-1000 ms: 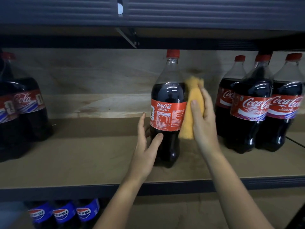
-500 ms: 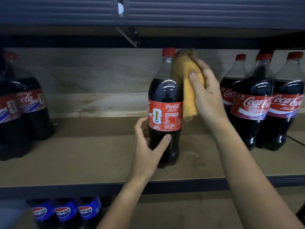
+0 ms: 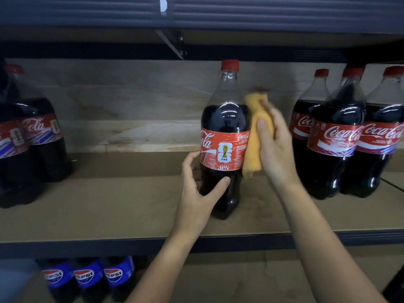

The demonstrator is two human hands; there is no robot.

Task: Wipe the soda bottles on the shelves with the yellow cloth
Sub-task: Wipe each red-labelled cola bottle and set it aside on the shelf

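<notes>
**Cloth on the side of the bottle**

A big bottle [image 3: 225, 136] of dark soda stood upright in the middle of the shelf [image 3: 109, 206]. It had a red cap and a red label with a gold cup on it.

The left hand [image 3: 196, 193] held the bottle low down. Its thumb lay across the front, under the label, and its fingers curled round the left side.

The right hand [image 3: 275, 147] held a yellow cloth [image 3: 254, 138]. The fingers were bent round the cloth and pressed it on the right side of the bottle, beside the label. The cloth was bunched up. Its top end stuck up over the fingers and its bottom end hung down just past the label.

Three more bottles of the same soda, the right bottles [image 3: 336, 138], stood close together on the right of the shelf, near the right hand but not touching it. Two more, the left bottles [image 3: 32, 138], stood at the left end, well apart from the middle one.

On the shelf below, three Pepsi bottles [image 3: 87, 276] with blue labels stood side by side. A dark shelf ran across the top.
</notes>
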